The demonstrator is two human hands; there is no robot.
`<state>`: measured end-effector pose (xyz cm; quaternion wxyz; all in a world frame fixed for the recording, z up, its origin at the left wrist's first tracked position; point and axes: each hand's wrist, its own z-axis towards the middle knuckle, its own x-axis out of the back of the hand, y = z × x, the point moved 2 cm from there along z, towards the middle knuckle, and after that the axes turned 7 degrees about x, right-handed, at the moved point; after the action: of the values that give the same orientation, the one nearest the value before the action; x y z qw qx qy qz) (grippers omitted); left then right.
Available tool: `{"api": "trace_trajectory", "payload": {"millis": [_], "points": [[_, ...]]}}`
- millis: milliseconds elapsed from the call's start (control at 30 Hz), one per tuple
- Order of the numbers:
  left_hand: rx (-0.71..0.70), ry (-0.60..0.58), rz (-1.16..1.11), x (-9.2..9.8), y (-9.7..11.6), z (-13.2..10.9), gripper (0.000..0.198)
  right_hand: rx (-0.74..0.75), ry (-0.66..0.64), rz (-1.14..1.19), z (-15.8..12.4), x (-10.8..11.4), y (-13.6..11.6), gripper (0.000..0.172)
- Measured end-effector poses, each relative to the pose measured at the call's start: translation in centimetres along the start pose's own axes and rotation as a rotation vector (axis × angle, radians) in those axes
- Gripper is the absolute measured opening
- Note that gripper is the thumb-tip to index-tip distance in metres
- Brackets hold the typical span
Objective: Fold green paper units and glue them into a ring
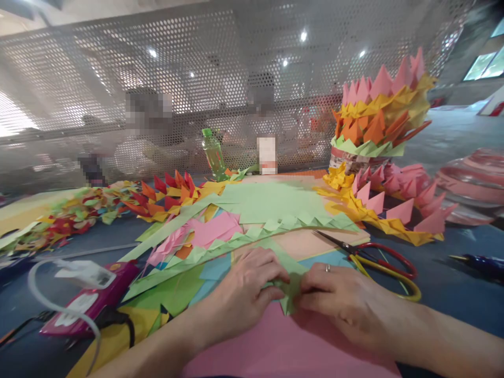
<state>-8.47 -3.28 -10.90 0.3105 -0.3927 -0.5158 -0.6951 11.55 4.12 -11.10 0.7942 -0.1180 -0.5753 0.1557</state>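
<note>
Between my two hands is a light green paper strip (290, 294), folded or creased where the fingers meet it. My left hand (252, 281) pinches its left part, and my right hand (338, 291), with a ring on one finger, grips the right part. Both hands rest just above a pink paper sheet (291, 341). Beyond them curves a long green strip with pointed folds (236, 239). Scissors (374, 257) with red and yellow handles lie beside my right hand, their blades toward the left.
At left sit a magenta power strip (94, 299) with a white plug and paper scraps (86, 210). Folded red-orange paper points (173, 191) and a green-capped bottle (213, 155) stand farther back. At right are a tiered paper crown (381, 115), pink-yellow folded strips (386, 205) and a pen (480, 265).
</note>
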Motion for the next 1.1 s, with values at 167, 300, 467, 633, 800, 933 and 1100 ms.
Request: {"api": "trace_trajectory", "payload": {"millis": [167,300,467,633,800,933,1100], "points": [[-0.015,0.004,-0.015,0.0,0.1,0.4,0.014,0.029,-0.078,-0.054,0.1,0.1,-0.3,0.04],[-0.02,0.002,-0.035,-0.2,0.2,0.7,0.019,0.083,-0.12,-0.092,0.1,0.2,-0.7,0.038],[-0.007,-0.002,-0.026,-0.2,0.3,0.7,0.018,0.087,-0.161,-0.132,0.1,-0.1,-0.7,0.039],[0.005,0.001,-0.022,-0.4,0.3,0.7,0.018,0.08,-0.213,-0.144,0.1,-0.3,-0.6,0.04],[0.021,0.011,-0.037,-0.7,0.2,0.6,0.019,0.068,-0.228,-0.159,0.1,-0.1,-0.7,0.042],[0.023,0.017,-0.039,-0.9,0.2,0.4,0.018,0.074,-0.226,-0.161,0.1,0.0,-0.8,0.042],[-0.013,-0.002,0.029,-1.1,0.2,0.3,0.017,0.11,-0.161,-0.141,-0.1,-0.2,-0.5,0.037]]}}
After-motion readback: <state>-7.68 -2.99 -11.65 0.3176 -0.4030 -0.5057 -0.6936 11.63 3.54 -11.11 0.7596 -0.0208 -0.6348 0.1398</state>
